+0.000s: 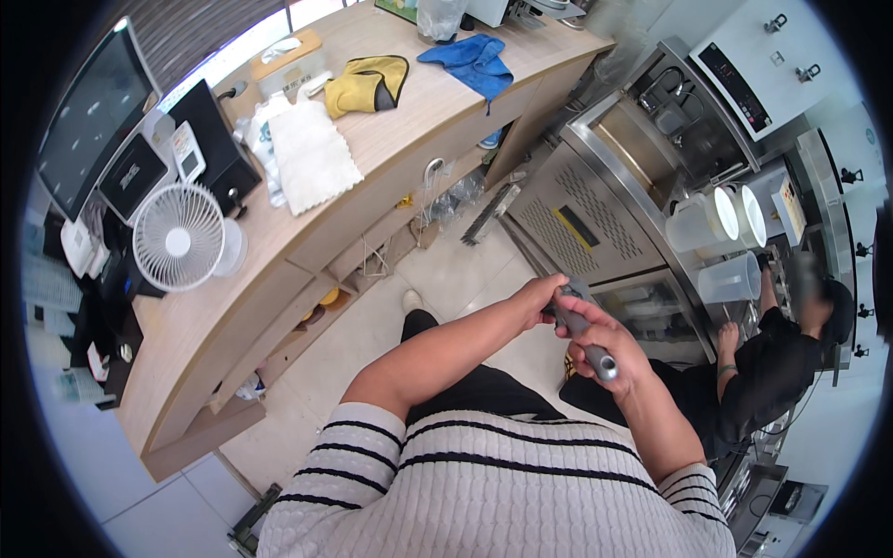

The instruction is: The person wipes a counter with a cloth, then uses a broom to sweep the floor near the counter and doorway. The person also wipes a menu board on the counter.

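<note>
Both of my hands grip the grey handle (593,350) of a long floor brush, its rounded end pointing towards me. My left hand (538,298) holds it further down the pole, and my right hand (614,340) wraps around it near the end. From my hands the pole slants away towards the brush head (490,215), whose dark bristles are at the tiled floor (446,268) between the wooden counter and the steel cabinet. Part of the pole is hidden behind my hands.
Along the left curves a wooden counter (411,143) bearing a white fan (178,238), a yellow cloth (364,85) and a blue cloth (478,61). A steel cabinet (579,209) with plastic jugs (729,279) stands on the right. A co-worker (767,376) in black is close by my right.
</note>
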Motion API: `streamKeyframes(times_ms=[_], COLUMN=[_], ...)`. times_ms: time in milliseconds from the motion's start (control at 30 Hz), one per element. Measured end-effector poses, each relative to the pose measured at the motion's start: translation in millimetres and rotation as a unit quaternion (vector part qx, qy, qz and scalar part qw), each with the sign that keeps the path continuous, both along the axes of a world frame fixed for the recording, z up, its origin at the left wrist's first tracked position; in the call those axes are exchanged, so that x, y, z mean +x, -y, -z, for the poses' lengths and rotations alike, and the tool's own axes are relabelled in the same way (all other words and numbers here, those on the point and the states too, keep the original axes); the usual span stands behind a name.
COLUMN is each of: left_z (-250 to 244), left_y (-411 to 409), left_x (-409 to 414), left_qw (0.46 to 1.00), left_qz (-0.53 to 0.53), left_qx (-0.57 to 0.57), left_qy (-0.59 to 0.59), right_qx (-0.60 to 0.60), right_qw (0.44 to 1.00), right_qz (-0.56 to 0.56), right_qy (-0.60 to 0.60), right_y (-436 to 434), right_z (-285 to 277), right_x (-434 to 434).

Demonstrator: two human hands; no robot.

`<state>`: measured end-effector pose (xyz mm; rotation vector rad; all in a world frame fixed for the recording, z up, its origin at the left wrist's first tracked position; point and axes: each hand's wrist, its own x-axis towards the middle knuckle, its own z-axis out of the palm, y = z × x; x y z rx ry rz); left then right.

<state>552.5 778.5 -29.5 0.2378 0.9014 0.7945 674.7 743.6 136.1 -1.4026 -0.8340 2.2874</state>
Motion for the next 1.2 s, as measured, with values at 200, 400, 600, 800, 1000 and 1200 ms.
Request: streamKeyframes(times_ms=[200,400,600,800,1000,1200], left_z=[-15,-22,-5,-16,22,-31], left_y=[-83,-167,-260,-315,-346,-314], left_x=[-59,-124,-151,-154,-144,-160], left_qw=[0.991,0.987,0.987,0.985,0.981,0.98], left_qz=[0.073,0.092,0.09,0.097,0.137,0.128], left_qx=[0.086,0.122,0.079,0.063,0.101,0.142], left_qy=[0.073,0.059,0.112,0.124,0.09,0.058], right_qx=[0.047,0.097,0.147,0.128,0.096,0.131], right_qw=[0.998,0.989,0.979,0.97,0.974,0.973], right_qz=[0.026,0.111,0.14,0.204,0.206,0.19], right_qy=[0.016,-0.005,0.021,0.014,0.002,0.024], right_y=[-107,-181,-259,-316,-337,-298], right_z=[49,74,75,84,85,58], right_x=[-60,-130,-173,-185,-177,-175])
